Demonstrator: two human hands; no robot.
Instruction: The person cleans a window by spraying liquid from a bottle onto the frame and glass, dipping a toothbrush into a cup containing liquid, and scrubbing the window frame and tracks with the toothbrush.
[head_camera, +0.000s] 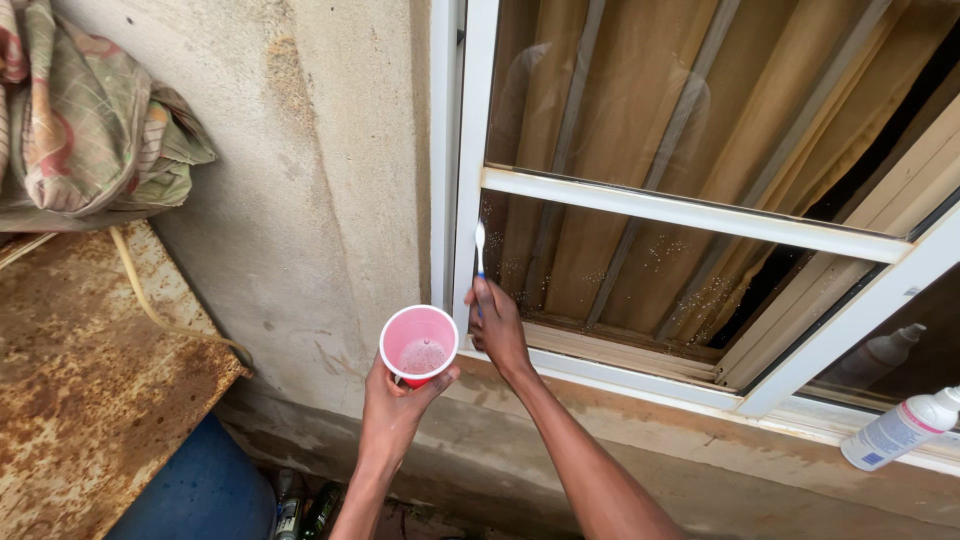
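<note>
**Toothbrush at the window frame**

A rough, stained concrete wall (320, 200) filled the middle of the frame, with a white metal window frame (470, 150) to its right and tan curtains (640, 120) behind the glass. The right hand (497, 325) had its fingers wrapped tight round the blue handle of a toothbrush (480, 262), bristles up against the frame's upright near the lower pane. The left hand (395, 400) pinched a red plastic cup (418, 345) from below, thumb on one side and fingers on the other; a little foamy liquid lay in the bottom.

Specks of grit still dotted the lower pane (680, 270) and dirt lined the bottom track, so the scrubbing looked barely started (only the corner by the brush seemed worked on).

At lower right a white squeeze bottle (900, 428) lay on the sill. A rusty, flaking metal sheet (90, 380) sat at lower left, with folded patterned cloth (80, 110) above and a blue drum (200, 490) beneath.
</note>
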